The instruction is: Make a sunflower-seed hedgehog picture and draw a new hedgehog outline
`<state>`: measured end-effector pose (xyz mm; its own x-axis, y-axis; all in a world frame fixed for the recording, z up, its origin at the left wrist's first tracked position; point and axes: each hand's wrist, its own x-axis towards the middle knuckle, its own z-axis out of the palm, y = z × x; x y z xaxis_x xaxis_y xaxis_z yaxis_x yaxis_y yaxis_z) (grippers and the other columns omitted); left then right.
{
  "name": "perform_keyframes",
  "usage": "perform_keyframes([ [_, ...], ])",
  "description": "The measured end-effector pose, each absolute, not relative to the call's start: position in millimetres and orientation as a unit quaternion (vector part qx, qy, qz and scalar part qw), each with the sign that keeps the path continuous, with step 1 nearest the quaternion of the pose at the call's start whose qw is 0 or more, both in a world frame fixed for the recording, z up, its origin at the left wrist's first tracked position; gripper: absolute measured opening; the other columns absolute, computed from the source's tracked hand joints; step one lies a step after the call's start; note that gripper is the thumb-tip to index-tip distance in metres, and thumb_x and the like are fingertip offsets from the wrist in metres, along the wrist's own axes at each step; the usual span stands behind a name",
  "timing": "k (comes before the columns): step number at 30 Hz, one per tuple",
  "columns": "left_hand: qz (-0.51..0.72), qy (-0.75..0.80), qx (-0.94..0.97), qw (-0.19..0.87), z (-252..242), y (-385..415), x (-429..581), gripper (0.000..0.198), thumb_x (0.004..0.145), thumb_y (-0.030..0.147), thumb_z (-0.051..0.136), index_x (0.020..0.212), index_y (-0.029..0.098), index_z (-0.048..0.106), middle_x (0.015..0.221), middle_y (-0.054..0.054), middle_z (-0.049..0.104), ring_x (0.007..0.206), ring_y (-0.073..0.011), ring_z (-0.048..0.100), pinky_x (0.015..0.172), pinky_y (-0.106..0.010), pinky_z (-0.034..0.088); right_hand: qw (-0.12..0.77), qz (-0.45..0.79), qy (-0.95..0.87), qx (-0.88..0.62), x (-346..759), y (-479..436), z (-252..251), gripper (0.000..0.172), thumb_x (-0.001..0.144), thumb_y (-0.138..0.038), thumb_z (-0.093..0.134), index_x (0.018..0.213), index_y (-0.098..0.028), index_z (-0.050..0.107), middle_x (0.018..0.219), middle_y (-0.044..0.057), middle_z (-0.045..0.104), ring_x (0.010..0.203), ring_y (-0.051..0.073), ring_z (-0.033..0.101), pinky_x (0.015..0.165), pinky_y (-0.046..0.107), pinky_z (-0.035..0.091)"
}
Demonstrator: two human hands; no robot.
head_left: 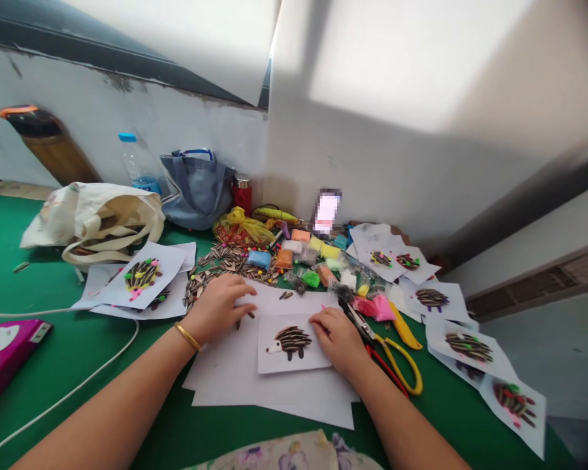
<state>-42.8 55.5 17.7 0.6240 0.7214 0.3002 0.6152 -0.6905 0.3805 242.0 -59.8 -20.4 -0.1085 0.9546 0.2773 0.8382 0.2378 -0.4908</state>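
Note:
A white card with a hedgehog picture (294,341), its back covered in sunflower seeds, lies on larger white sheets (225,385). My right hand (336,339) has its bent fingers on the card's right edge, steadying it. Above the sheets' left part, my left hand (223,305) has thumb and fingers apart, with a few loose seeds beside the thumb; nothing shows in its grasp. Two more seeds (286,296) lie on the sheet above the card. Behind my left hand spreads a pile of sunflower seeds (225,260).
Packets of coloured clay (284,260) fill the back middle. Yellow-handled scissors (402,365) and a yellow cutter (406,326) lie right of my right hand. Finished seed pictures (431,299) line the right side; others (142,277) lie left by a cloth bag (88,219). A phone (326,212) stands behind.

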Motion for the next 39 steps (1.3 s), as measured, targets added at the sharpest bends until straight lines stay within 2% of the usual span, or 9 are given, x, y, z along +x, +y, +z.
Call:
perform_keyframes([
  [3,0.153,0.334,0.922,0.121,15,49,-39,0.018,0.077,0.039,0.070,0.092,0.028,0.071,0.098,-0.005,0.064,0.097,-0.0251,0.053,0.086,-0.038,0.034,0.256,0.090,-0.745,-0.609,241,-60,-20,0.017,0.089,-0.016,0.055,0.098,-0.022,0.067,0.094,0.006,0.063,0.095,0.022,0.055,0.086,0.035,0.046],
  [7,0.132,0.343,0.926,0.086,13,46,-38,0.008,0.082,0.031,0.064,0.085,0.026,0.069,0.098,-0.005,0.063,0.096,-0.0245,0.052,0.086,-0.040,0.033,0.223,0.067,-0.753,-0.615,239,-59,-21,0.020,0.089,-0.016,0.054,0.103,-0.022,0.067,0.094,0.007,0.061,0.092,0.022,0.054,0.084,0.035,0.045],
  [13,0.182,0.412,0.893,0.011,8,52,-40,0.020,0.090,0.022,0.049,0.092,0.024,0.069,0.102,-0.010,0.066,0.103,-0.0292,0.053,0.091,-0.048,0.033,0.204,0.039,-0.754,-0.623,233,-55,-21,0.021,0.091,-0.015,0.052,0.105,-0.022,0.066,0.093,0.007,0.060,0.091,0.022,0.052,0.083,0.034,0.044],
  [18,0.197,0.323,0.919,0.113,10,48,-26,0.034,0.091,0.020,0.048,0.118,0.031,0.065,0.132,-0.006,0.061,0.128,-0.0266,0.047,0.110,-0.048,0.023,0.211,0.043,-0.756,-0.618,233,-53,-22,0.021,0.091,-0.016,0.051,0.106,-0.022,0.065,0.094,0.007,0.059,0.092,0.022,0.052,0.084,0.034,0.044],
  [24,0.149,0.216,0.938,0.227,7,47,9,0.041,0.089,0.033,0.054,0.130,0.032,0.058,0.142,-0.005,0.053,0.139,-0.0242,0.037,0.117,-0.050,0.001,0.219,0.040,-0.761,-0.609,235,-54,-25,0.024,0.092,-0.016,0.050,0.109,-0.022,0.065,0.093,0.007,0.059,0.093,0.022,0.052,0.085,0.035,0.044],
  [30,0.192,0.268,0.912,0.243,-4,66,6,0.037,0.086,0.037,0.058,0.122,0.030,0.063,0.138,-0.007,0.057,0.137,-0.0250,0.040,0.116,-0.051,0.007,0.228,0.040,-0.762,-0.605,236,-53,-27,0.024,0.092,-0.017,0.050,0.109,-0.022,0.065,0.095,0.008,0.059,0.094,0.023,0.052,0.085,0.036,0.045],
  [35,0.244,0.337,0.900,0.127,6,77,-10,0.023,0.089,0.023,0.051,0.100,0.026,0.071,0.125,-0.010,0.065,0.132,-0.0287,0.045,0.115,-0.056,0.002,0.218,0.042,-0.765,-0.605,237,-55,-26,0.023,0.091,-0.017,0.051,0.108,-0.022,0.065,0.096,0.008,0.060,0.094,0.023,0.053,0.084,0.035,0.045],
  [37,0.245,0.341,0.904,0.079,15,72,-12,0.022,0.089,0.022,0.049,0.095,0.025,0.071,0.120,-0.010,0.066,0.125,-0.0284,0.050,0.115,-0.054,0.009,0.211,0.028,-0.767,-0.605,239,-55,-19,0.022,0.090,-0.017,0.052,0.107,-0.022,0.065,0.098,0.008,0.062,0.095,0.023,0.053,0.084,0.035,0.044],
  [39,0.251,0.350,0.901,0.051,24,60,-10,0.020,0.090,0.025,0.049,0.091,0.023,0.069,0.111,-0.010,0.066,0.112,-0.0271,0.056,0.110,-0.051,0.023,0.201,-0.004,-0.762,-0.616,241,-50,-7,0.023,0.090,-0.019,0.053,0.108,-0.021,0.065,0.102,0.009,0.063,0.097,0.024,0.053,0.086,0.036,0.043],
])
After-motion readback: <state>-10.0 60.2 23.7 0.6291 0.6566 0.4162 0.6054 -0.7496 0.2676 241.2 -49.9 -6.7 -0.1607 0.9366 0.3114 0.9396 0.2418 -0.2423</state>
